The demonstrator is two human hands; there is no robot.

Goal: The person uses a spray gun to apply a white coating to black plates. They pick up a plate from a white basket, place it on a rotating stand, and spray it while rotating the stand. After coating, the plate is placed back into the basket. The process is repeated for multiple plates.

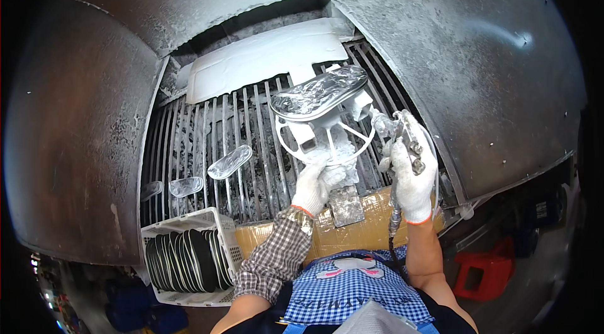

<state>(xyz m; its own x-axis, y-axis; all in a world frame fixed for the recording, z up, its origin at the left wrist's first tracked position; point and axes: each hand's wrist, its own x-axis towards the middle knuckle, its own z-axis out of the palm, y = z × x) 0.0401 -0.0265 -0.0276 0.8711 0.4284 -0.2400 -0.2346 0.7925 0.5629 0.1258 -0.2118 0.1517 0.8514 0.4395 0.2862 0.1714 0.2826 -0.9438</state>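
The hands are apart. The right hand [412, 173], white-gloved, is clamped around a grey metal spray gun [397, 129]; the left hand [313, 188], likewise gloved, touches the near rim of a white, spoked, wheel-shaped stand [370, 141], its grip indeterminable. Above the wheel, centrally, sits a foil-covered oval panel [319, 92]. Beyond: parallel metal slats [263, 139]; lower left, a white plastic basket [228, 239] of black oval pieces [181, 261].

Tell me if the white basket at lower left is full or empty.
Mostly full: dark, light-edged pieces stand packed side by side across most of the white basket.
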